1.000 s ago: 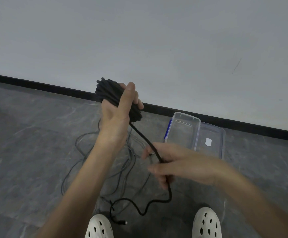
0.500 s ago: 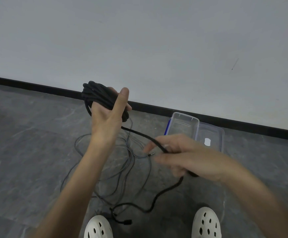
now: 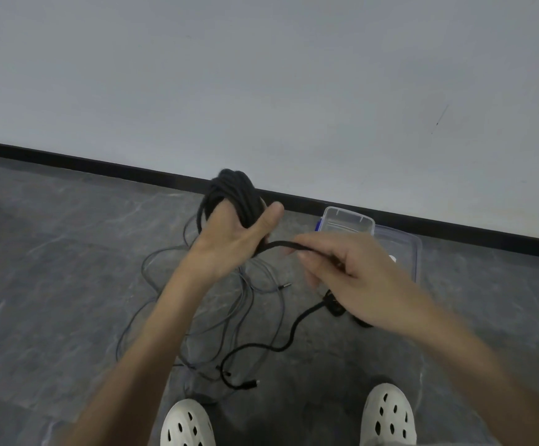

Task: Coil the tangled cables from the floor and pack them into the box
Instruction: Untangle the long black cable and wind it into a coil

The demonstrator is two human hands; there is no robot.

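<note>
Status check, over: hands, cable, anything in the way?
Left hand grips black cable coil. Right hand pinches its loose tail. Grey cables tangled on floor below; clear box by wall.

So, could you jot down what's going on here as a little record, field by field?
left hand: holds a black coil raised above the floor
right hand: pinches the cable leading off the coil
cable tail: hangs from the right hand to the floor, plug end lying ahead of the shoes
grey cables: loose tangle on the floor, under the hands
box: clear plastic, open, by the wall; no cable seen in it
stage: coiling under way, nothing packed yet
</note>
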